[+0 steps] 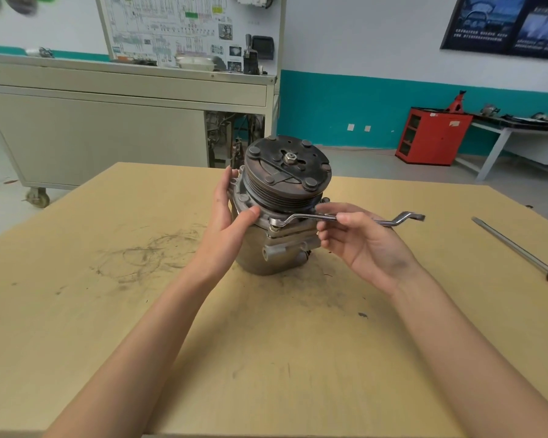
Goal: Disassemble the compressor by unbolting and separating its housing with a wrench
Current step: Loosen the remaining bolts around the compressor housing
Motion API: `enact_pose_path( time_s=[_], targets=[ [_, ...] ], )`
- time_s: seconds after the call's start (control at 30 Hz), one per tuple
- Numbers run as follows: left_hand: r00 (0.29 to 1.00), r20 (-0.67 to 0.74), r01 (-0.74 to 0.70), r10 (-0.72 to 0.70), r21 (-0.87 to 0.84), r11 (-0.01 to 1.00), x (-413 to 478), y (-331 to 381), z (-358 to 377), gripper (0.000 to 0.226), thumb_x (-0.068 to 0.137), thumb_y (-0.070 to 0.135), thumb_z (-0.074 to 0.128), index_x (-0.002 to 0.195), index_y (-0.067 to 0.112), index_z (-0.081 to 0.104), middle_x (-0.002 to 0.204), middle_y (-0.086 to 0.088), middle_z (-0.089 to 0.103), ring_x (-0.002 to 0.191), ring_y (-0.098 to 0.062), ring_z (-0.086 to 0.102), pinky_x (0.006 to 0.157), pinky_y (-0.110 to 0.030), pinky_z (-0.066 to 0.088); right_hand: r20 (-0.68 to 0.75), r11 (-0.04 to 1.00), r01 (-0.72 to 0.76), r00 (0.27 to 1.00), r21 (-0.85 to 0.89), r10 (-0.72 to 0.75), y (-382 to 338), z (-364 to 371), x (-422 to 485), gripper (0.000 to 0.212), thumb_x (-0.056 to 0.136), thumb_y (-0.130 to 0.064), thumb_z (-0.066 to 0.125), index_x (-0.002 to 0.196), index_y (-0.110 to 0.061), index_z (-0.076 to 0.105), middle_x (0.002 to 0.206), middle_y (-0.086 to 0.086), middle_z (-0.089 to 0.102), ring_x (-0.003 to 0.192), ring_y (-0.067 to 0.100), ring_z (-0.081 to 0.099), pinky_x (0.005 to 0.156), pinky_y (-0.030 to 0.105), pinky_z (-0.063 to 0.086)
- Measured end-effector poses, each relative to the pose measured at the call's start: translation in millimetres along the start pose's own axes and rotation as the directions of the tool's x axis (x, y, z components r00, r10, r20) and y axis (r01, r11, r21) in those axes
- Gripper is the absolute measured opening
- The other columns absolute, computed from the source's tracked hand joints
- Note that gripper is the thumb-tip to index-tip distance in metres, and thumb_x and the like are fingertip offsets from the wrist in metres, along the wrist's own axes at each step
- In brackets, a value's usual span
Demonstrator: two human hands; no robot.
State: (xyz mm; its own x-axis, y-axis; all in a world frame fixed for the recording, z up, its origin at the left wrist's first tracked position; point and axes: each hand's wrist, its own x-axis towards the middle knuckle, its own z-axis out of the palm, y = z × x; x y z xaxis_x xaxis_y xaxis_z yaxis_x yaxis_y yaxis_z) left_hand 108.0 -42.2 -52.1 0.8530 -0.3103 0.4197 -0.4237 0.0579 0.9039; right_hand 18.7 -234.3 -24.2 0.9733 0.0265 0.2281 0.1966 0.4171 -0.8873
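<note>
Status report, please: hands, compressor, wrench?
Left hand grips compressor. Right hand pinches wrench, ring end on its flange. Screwdriver lies apart; path clear.

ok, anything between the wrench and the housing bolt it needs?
Nothing visible. The ring end of the wrench sits over a bolt on the compressor flange. The right hand pinches its shaft. The left hand holds the body, thumb right beside the ring end, which may crowd the swing.

Compressor (282, 216) upright on table, wrench (307, 217) on bolt.
</note>
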Motion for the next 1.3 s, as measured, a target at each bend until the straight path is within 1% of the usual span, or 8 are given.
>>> enact_pose_path(
  time_s=[0.1, 0.17, 0.3, 0.4, 0.53, 0.77, 1.07, 1.3],
  targets=[
    [1.0, 0.001, 0.0, 0.0, -0.007, 1.0, 0, 1, 0, 0.08, 0.082, 0.039, 0.051, 0.151, 0.034, 0.011, 0.145, 0.023, 0.024, 0.112, 0.035, 0.026, 0.09, 0.006, 0.026, -0.058, 0.969, 0.189, 0.978, -0.16, -0.2, 4, 6, -9, 0.021, 0.082, -0.006, 0.054, 0.089, -0.005, 0.075, 0.078, 0.014, 0.071, 0.07, 0.023, 0.068, 0.064, 0.026, 0.055],
    [1.0, 0.002, 0.006, -0.006, -0.015, 1.0, 0, 1, 0, 0.079, 0.082, 0.039, 0.051, 0.151, 0.036, 0.011, 0.146, 0.023, 0.024, 0.111, 0.036, 0.026, 0.089, 0.006, 0.027, -0.021, 0.79, 0.421, 0.877, -0.446, -0.479, 8, 17, -21, 0.02, 0.087, -0.007, 0.053, 0.092, -0.005, 0.072, 0.076, 0.009, 0.071, 0.068, 0.022, 0.069, 0.063, 0.027, 0.055],
    [1.0, -0.007, 0.009, -0.009, -0.024, 1.0, -1, 3, 1, 0.08, 0.081, 0.039, 0.051, 0.151, 0.035, 0.013, 0.148, 0.022, 0.024, 0.123, 0.024, 0.029, 0.097, 0.001, 0.026, 0.533, -0.222, 0.551, 0.503, -0.804, -0.681, 12, 40, -37, 0.019, 0.087, -0.009, 0.059, 0.091, 0.004, 0.072, 0.076, 0.011, 0.07, 0.063, 0.021, 0.065, 0.061, 0.027, 0.053],
    [1.0, -0.01, 0.007, -0.007, -0.018, 1.0, -2, 3, 1, 0.078, 0.085, 0.035, 0.054, 0.151, 0.033, 0.013, 0.148, 0.022, 0.024, 0.132, 0.012, 0.025, 0.099, 0.0, 0.026, 0.694, -0.56, 0.41, 0.433, -0.72, -0.575, 20, 51, -39, 0.019, 0.087, -0.009, 0.06, 0.085, 0.004, 0.074, 0.072, 0.011, 0.068, 0.057, 0.024, 0.063, 0.052, 0.029, 0.051],
    [1.0, -0.007, -0.009, 0.009, -0.008, 1.0, -4, 3, 0, 0.067, 0.098, 0.016, 0.05, 0.152, 0.03, 0.013, 0.154, 0.017, 0.021, 0.136, 0.007, 0.024, 0.111, -0.017, 0.023, 0.679, -0.55, 0.397, 0.417, -0.734, -0.604, 26, 55, -39, 0.025, 0.089, -0.015, 0.059, 0.078, -0.001, 0.076, 0.091, 0.016, 0.072, 0.067, 0.018, 0.071, 0.055, 0.025, 0.056],
    [1.0, -0.006, -0.009, 0.009, 0.017, 1.0, -2, 1, 0, 0.065, 0.098, 0.014, 0.05, 0.15, 0.031, 0.014, 0.146, 0.022, 0.025, 0.113, 0.035, 0.026, 0.091, 0.007, 0.026, 0.693, -0.508, 0.472, 0.471, -0.721, -0.546, 25, 55, -44, 0.032, 0.095, -0.019, 0.055, 0.086, 0.006, 0.074, 0.098, 0.02, 0.07, 0.086, 0.026, 0.071, 0.077, 0.028, 0.057],
    [1.0, -0.018, -0.01, 0.01, 0.029, 1.0, -4, 5, 2, 0.065, 0.098, 0.013, 0.049, 0.151, 0.029, 0.014, 0.148, 0.019, 0.023, 0.132, 0.008, 0.024, 0.097, 0.003, 0.026, 0.713, -0.57, 0.429, 0.468, -0.7, -0.523, 29, 52, -47, 0.023, 0.093, -0.013, 0.059, 0.091, 0.005, 0.074, 0.103, 0.02, 0.07, 0.079, 0.022, 0.071, 0.069, 0.024, 0.054],
    [1.0, -0.019, -0.008, 0.008, 0.027, 1.0, -3, 5, 2, 0.066, 0.098, 0.014, 0.049, 0.151, 0.028, 0.013, 0.145, 0.02, 0.024, 0.13, 0.008, 0.026, 0.094, 0.004, 0.027, 0.572, -0.351, 0.464, 0.525, -0.813, -0.63, 36, 51, -45, 0.012, 0.084, -0.004, 0.066, 0.088, 0.004, 0.074, 0.102, 0.014, 0.071, 0.081, 0.017, 0.071, 0.072, 0.024, 0.056]
  ],
)
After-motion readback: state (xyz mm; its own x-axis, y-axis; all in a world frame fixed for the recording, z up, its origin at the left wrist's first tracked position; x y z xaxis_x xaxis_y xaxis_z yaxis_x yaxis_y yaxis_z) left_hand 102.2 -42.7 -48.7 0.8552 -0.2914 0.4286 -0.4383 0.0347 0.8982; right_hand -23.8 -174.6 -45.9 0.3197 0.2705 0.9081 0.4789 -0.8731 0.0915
